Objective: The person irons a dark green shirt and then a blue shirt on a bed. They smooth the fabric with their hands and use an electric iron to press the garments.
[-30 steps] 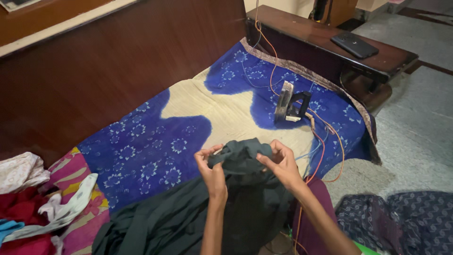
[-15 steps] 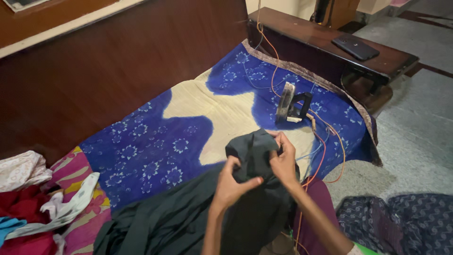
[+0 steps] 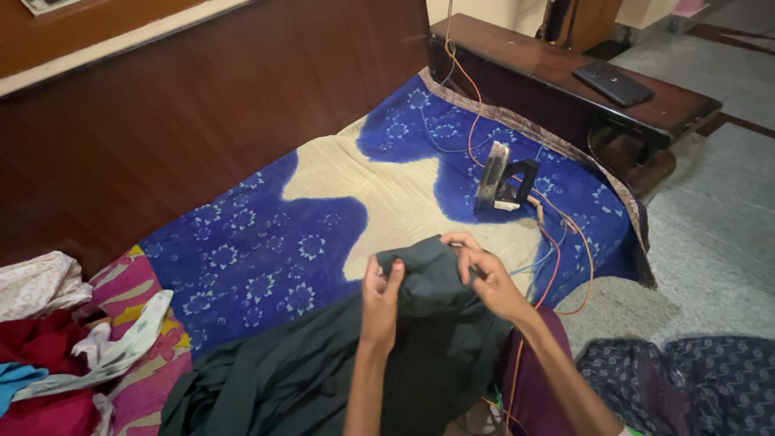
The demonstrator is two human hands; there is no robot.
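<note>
A dark green garment [image 3: 323, 371] lies bunched over my lap and onto a blue and cream floral quilt [image 3: 266, 250]. My left hand [image 3: 381, 295] pinches its upper edge with the fingers pointing up. My right hand [image 3: 484, 274] grips the same raised fold from the right side. Both hands hold the cloth lifted a little above the quilt, close together. An electric iron [image 3: 502, 178] stands upright on the quilt beyond my right hand, with orange and white cords [image 3: 565, 258] trailing toward me.
A dark wooden bench [image 3: 565, 73] at the far right carries a black phone [image 3: 613, 83]. A pile of red, white and pink clothes [image 3: 56, 347] lies at the left. A wooden wall panel [image 3: 202, 121] runs behind the quilt. Patterned dark cloth [image 3: 686, 379] covers the floor at lower right.
My left hand has moved from under the fold to the left of it, and both hands now sit lower with the fold between them. The view has shifted slightly.
</note>
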